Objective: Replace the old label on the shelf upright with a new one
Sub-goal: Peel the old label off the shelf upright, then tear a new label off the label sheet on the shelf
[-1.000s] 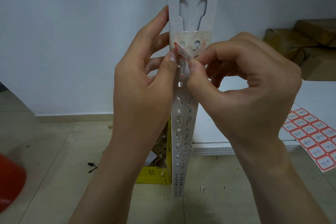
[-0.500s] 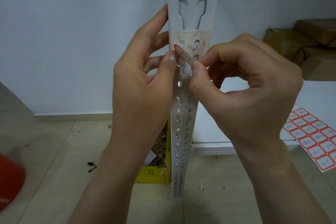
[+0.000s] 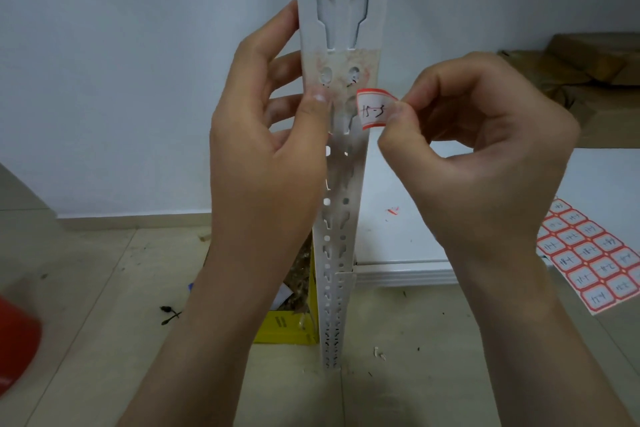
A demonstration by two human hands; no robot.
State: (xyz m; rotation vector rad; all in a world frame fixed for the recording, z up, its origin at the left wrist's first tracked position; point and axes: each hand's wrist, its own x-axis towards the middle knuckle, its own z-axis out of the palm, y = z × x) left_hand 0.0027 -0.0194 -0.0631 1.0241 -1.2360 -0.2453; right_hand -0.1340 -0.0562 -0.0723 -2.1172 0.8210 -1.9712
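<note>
A white perforated shelf upright (image 3: 341, 28) stands in the middle of the view, with a patch of stained glue residue (image 3: 341, 61) where a label sat. My left hand (image 3: 263, 149) grips the upright from the left, its thumb pressed on the front face just below the residue. My right hand (image 3: 478, 149) pinches a small red-bordered white label (image 3: 374, 109) with handwriting by its right edge. The label is curled and hangs free at the upright's right edge.
A sheet of red-bordered labels (image 3: 592, 253) lies on the white shelf board (image 3: 408, 246) at the right. Brown cardboard packages (image 3: 571, 69) sit further back right. A yellow box (image 3: 287, 326) stands on the tiled floor behind the upright. A red object (image 3: 14, 343) is at the far left.
My right hand has pulled the label off the upright's face and moved it right, turning its written side toward me. My left thumb stays on the upright.
</note>
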